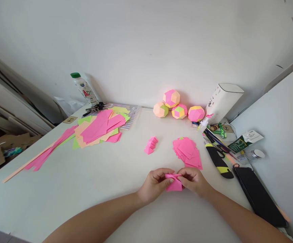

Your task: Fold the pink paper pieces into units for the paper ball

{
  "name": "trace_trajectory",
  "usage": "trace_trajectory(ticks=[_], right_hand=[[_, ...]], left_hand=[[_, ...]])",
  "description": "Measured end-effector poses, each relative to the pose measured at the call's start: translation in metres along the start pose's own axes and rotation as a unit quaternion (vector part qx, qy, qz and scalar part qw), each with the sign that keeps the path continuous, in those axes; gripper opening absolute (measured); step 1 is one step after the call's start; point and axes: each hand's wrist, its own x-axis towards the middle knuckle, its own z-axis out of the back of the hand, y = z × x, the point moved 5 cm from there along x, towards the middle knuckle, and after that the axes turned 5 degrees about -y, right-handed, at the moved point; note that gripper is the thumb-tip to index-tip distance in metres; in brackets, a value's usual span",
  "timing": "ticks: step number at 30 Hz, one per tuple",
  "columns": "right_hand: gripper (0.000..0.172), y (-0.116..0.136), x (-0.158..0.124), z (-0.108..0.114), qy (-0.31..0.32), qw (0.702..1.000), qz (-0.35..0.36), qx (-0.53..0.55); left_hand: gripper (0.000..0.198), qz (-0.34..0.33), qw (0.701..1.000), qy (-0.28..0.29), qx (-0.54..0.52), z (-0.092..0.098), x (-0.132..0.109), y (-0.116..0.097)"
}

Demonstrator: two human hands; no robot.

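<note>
The small pink paper piece [174, 186] sits just above the near part of the table [98, 182], pinched from both sides, a crease or fold showing along its upper part. The left hand [151, 187] grips one side between thumb and fingers; the right hand [195, 182] does likewise at the other, thumbs close together. To my eye the fold is the weak spot: if one thumb pushes harder than the other, the edges could slip out of line and the crease set crooked — and paper this thin may keep a wrong mark.

Just beyond, on the right, pink sheets [187, 150] lie in a loose, fanned pile; a sleeve-less forearm brushing it could scatter them. Left of that pile, a row of folded pink pieces [150, 145] could be flattened by a careless reach. Farther back, by the wall, rest four paper balls [171, 98] — the topmost perched on others, so a knock might topple it.
</note>
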Motion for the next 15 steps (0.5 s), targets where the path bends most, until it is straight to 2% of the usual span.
trace_trajectory(ticks=[15], right_hand=[[0.018, 0.0013, -0.0006, 0.0007, -0.011, 0.999, 0.009, -0.034]], left_hand=[[0.019, -0.004, 0.999, 0.006, 0.032, -0.0006, 0.0002, -0.0001]])
